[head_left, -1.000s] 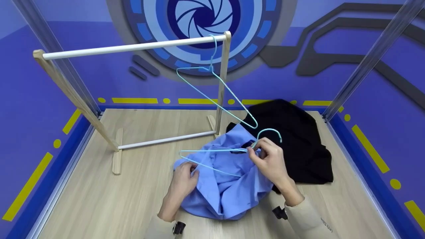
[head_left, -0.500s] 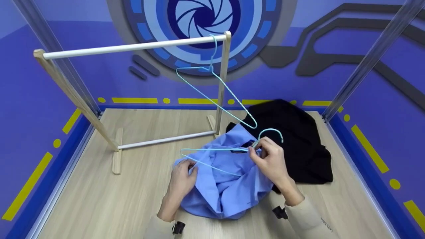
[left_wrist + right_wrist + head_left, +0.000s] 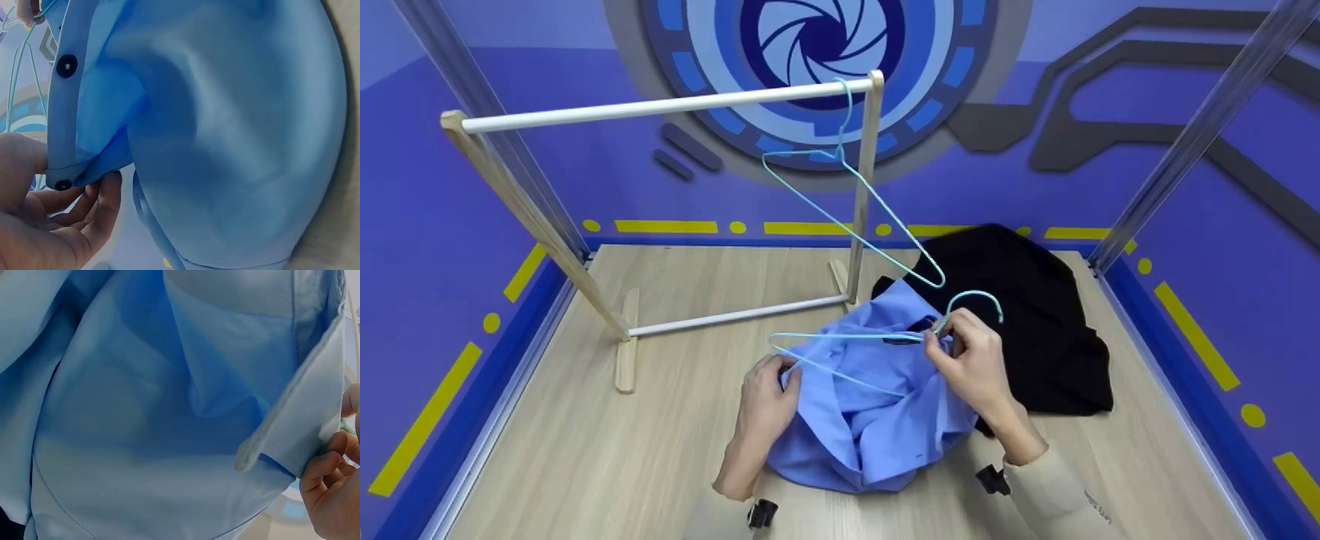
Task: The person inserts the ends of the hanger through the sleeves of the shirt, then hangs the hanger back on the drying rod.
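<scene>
A blue buttoned shirt [image 3: 877, 442] lies bunched on the wooden tabletop. My left hand [image 3: 765, 397] pinches its front edge at the left; dark buttons show on that edge in the left wrist view, where the left hand [image 3: 62, 219] sits below the lower button. A light blue-green hanger [image 3: 840, 336] lies partly inside the shirt's neck opening. At the base of its hook, my right hand [image 3: 971, 360] pinches the hanger. The hanger's left end sticks out above the fabric near my left fingers. Its right end is hidden by the shirt and hand.
A wood and white rack [image 3: 675, 110] stands at the back left. From the right end of its top rail hangs a second hanger [image 3: 840, 154] with no garment. A black garment [image 3: 1042, 337] lies behind the shirt at the right. Printed walls enclose the tabletop.
My left hand has shifted slightly left, drawing the shirt's edge with it. The held hanger has moved a little up and right. My right hand keeps its hold on the hanger.
</scene>
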`<state>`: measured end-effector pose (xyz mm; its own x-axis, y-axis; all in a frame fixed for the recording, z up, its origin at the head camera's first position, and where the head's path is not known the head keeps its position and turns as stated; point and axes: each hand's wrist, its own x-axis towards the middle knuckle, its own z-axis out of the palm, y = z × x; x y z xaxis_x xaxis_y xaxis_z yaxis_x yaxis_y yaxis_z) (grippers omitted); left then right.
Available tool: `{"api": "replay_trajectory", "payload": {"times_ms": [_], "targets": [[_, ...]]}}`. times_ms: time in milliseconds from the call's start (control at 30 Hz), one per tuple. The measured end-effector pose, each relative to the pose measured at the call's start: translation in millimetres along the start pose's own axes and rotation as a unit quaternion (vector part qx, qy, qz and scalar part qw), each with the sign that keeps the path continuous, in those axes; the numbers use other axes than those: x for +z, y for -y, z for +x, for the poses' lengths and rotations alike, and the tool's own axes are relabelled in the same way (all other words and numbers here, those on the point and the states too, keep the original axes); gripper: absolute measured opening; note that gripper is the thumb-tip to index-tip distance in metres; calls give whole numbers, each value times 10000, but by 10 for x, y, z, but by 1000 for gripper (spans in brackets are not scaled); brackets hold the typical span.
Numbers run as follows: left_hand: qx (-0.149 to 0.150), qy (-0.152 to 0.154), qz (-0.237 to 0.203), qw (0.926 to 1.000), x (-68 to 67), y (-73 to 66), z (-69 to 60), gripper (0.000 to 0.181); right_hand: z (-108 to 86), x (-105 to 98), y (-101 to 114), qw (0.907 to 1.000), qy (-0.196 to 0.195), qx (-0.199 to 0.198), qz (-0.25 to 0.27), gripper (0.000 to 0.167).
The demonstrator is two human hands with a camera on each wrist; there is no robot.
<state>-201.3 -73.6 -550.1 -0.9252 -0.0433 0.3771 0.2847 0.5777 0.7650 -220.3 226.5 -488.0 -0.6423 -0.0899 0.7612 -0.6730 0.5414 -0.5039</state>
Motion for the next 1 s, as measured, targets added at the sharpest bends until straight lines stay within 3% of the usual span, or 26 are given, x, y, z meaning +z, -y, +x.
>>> {"api": "replay_trajectory", "payload": {"times_ms": [500,1000], "targets": [[422,-925,-178,9947,-55,-32,65,8,3,-23,26,9996,-48,-68,-275,14],[408,-1120,-304,9924,-122,-71,105,7,0,-54,18,9969,96,-22,-780,9]]}}
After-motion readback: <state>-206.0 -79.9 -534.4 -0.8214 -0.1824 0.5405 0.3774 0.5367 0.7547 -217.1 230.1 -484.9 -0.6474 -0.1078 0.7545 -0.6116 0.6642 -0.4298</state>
